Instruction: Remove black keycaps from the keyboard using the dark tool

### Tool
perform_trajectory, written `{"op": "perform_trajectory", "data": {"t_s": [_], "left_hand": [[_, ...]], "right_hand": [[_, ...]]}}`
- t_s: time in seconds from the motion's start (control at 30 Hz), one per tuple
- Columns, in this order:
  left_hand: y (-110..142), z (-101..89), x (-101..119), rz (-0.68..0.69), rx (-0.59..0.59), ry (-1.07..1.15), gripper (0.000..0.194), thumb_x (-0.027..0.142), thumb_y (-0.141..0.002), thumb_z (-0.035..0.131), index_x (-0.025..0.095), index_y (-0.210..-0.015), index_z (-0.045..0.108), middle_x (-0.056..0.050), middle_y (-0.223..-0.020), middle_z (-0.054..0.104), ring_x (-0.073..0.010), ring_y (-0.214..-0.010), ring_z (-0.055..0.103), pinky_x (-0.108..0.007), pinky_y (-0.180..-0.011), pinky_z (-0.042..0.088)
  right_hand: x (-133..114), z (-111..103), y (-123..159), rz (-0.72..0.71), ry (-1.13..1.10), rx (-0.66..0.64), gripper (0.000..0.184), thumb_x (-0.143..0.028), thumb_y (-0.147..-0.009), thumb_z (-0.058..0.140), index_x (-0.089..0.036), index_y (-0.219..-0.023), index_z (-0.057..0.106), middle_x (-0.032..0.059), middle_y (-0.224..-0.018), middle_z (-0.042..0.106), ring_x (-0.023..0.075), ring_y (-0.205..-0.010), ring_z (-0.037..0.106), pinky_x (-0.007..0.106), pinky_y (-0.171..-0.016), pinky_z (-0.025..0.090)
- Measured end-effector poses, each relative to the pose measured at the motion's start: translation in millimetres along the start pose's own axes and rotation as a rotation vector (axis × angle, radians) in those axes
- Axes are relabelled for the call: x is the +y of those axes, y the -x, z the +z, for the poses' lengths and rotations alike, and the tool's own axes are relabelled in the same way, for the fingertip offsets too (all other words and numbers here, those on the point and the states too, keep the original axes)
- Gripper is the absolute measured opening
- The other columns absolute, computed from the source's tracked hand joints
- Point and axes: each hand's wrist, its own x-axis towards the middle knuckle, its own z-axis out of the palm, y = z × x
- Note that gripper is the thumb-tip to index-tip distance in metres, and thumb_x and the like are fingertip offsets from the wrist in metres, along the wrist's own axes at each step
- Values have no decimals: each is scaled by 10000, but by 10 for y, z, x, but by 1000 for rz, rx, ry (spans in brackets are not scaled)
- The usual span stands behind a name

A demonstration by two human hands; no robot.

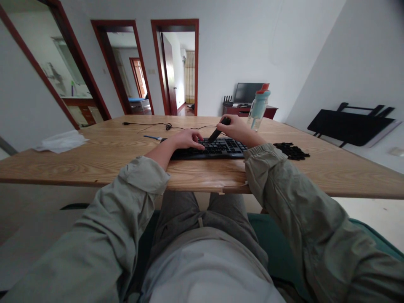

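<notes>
A black keyboard [225, 147] lies near the front edge of the wooden table. Many of its keys look bare of their caps. My left hand [188, 139] rests on the keyboard's left part, with thumb and fingers apart and nothing visible in them. My right hand [236, 126] is closed around a black, stick-shaped tool [217, 132], held tilted with its lower end at the keys. Its exact kind I cannot make out. To the right of the keyboard is a pile of small black pieces [291, 151] that look like keycaps.
A clear bottle with a red lid [259, 107] stands behind my right hand. A thin blue stick [152, 137] lies left of the keyboard, a black cable [147, 124] behind it. White tissue [63, 141] lies on the table [120, 164] at left.
</notes>
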Motion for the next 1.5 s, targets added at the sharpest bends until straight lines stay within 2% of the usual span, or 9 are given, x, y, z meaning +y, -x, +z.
{"op": "perform_trajectory", "data": {"t_s": [0.13,0.23,0.43,0.7,0.9,1.07,1.27,1.4,1.5], "left_hand": [[5,-4,9,4,-1,-11,552,563,-638,790,186,-1037,725,-25,-825,677,-158,-732,598,-256,-645,424],[25,-12,50,7,-1,-13,531,552,-645,785,177,-1016,730,-24,-801,668,-160,-721,593,-261,-639,423],[28,-3,76,-15,9,-19,526,535,-658,782,161,-1022,719,-29,-818,660,-154,-721,585,-254,-628,411],[2,8,50,-30,-22,15,587,543,-630,804,159,-1063,702,-28,-836,666,-156,-727,585,-267,-652,415],[12,4,57,-11,-16,19,552,529,-635,803,157,-1033,710,-25,-816,671,-160,-729,589,-272,-663,417],[16,-5,59,-13,-39,-6,609,556,-621,804,155,-1069,706,-29,-832,675,-165,-740,600,-275,-666,421],[20,-11,61,-7,-39,-14,603,560,-621,807,168,-1067,704,-23,-840,675,-157,-735,602,-263,-649,422],[25,-11,61,-12,-40,-3,593,557,-624,806,165,-1057,701,-22,-836,672,-151,-716,597,-260,-631,416],[31,-11,54,-4,-30,4,592,582,-641,787,166,-1054,702,-23,-829,669,-151,-717,592,-262,-634,412]], "right_hand": [[33,-3,158,-80,3,71,77,-255,-751,614,-185,-727,593,9,-668,536,141,-633,442,289,-584,330],[77,5,166,-47,-4,96,106,-272,-752,619,-191,-702,574,13,-668,537,151,-644,451,298,-588,328],[136,32,1,36,-13,86,162,-274,-771,621,-194,-663,532,23,-643,527,156,-633,456,313,-571,333],[86,42,143,-139,-17,117,73,-245,-742,618,-199,-720,568,5,-666,546,152,-641,479,298,-572,343],[74,61,212,-140,-31,179,102,-233,-741,610,-208,-686,528,0,-652,529,157,-658,465,298,-586,342],[58,50,337,-197,-69,105,109,-267,-739,631,-205,-741,541,-16,-649,527,141,-619,451,291,-576,344],[20,47,482,-231,-52,117,104,-263,-757,631,-202,-756,547,-14,-659,530,141,-622,466,295,-585,358],[31,55,460,-221,-51,125,114,-280,-765,638,-200,-772,557,-18,-655,524,142,-624,464,302,-599,361],[73,88,345,-208,-76,183,123,-303,-775,632,-198,-786,568,-10,-668,537,148,-630,475,309,-602,366]]}}
